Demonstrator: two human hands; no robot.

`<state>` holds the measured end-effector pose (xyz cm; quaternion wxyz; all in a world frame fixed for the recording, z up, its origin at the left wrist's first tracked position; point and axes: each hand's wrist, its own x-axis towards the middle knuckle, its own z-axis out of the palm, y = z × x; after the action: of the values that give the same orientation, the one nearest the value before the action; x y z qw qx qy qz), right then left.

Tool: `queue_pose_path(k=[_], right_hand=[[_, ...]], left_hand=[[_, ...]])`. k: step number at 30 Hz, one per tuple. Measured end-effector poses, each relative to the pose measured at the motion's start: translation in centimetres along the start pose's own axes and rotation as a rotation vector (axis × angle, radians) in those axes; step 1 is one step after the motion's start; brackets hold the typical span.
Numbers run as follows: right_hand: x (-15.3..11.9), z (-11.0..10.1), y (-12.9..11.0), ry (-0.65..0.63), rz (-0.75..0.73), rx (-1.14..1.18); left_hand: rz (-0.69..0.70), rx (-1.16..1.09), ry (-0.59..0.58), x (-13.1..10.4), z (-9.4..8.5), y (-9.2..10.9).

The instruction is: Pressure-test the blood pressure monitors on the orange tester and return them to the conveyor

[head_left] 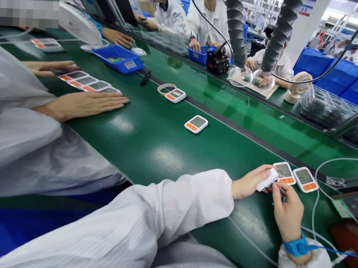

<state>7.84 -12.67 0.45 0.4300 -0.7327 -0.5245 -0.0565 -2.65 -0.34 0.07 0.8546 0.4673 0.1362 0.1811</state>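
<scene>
My left hand (250, 185) is closed around a small white plastic device (267, 180), held edge-up over the green bench. Close against its lower edge, my right hand (289, 209) pinches with thumb and fingertips. A thin pale tube or cable seems to run there, but what the fingers grip is too small to make out. A blue strap (296, 245) circles my right wrist. Just beyond my hands lie two white meters with orange buttons: one meter (284, 172) behind the held device, another meter (305, 179) to its right. Both screens show dark digits.
A single meter (196, 124) lies mid-bench; another meter (175, 95) rests by a tape ring (166, 89). At left, a co-worker's hands (87, 105) flank a row of meters (88, 82). Beyond are a blue tray (118, 59) and a fan (298, 86). Pale tubing (315, 205) loops at right.
</scene>
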Motion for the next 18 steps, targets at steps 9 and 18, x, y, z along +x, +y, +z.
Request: queue_pose_path(k=[9,18], right_hand=[[-0.01,0.05,-0.11,-0.010,-0.031,0.045],[0.04,-0.07,-0.48,-0.017,-0.015,0.042]], left_hand=[[0.002,0.027,-0.013,-0.02,0.11,0.05],[0.044,0.126,-0.065,-0.14,-0.11,-0.18]])
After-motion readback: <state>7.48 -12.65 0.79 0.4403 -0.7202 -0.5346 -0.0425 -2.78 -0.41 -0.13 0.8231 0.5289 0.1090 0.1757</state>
